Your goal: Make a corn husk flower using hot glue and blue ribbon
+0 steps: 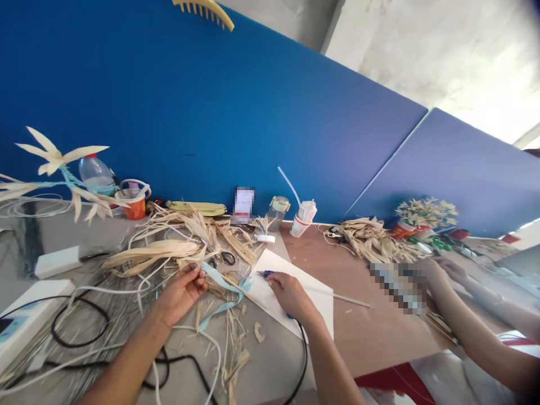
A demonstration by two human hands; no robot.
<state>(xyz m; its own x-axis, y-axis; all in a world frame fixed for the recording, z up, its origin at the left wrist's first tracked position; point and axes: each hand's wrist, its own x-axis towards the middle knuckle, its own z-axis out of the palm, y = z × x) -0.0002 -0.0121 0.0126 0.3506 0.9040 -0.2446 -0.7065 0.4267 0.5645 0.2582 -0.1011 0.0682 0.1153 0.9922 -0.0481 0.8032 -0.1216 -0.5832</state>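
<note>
Blue wall (211,112) all along the back, from the upper left to the right edge of the frame. Brown table top (350,343) right of the middle, its near edge low down at the right, with some room to move between the white paper (280,264) and another person's hands (436,275) at the far right. Much tighter on the left: dry leaves (156,253), white wires (113,291) and a black wire (198,365) all around the left hand (181,289), with scissors (228,258) near its fingertips. Left thumb and fingers pinched together on one end of a light blue strip (221,281), near the middle of the frame, with a curl to the right and another bit back down to the left. Right hand (289,295) over the white paper, fingers curled around a blue tool (269,274), thin tip to the left. Touching the strip or just beside: too hard to tell. Pale stick (352,300) out past the paper's right edge.
</note>
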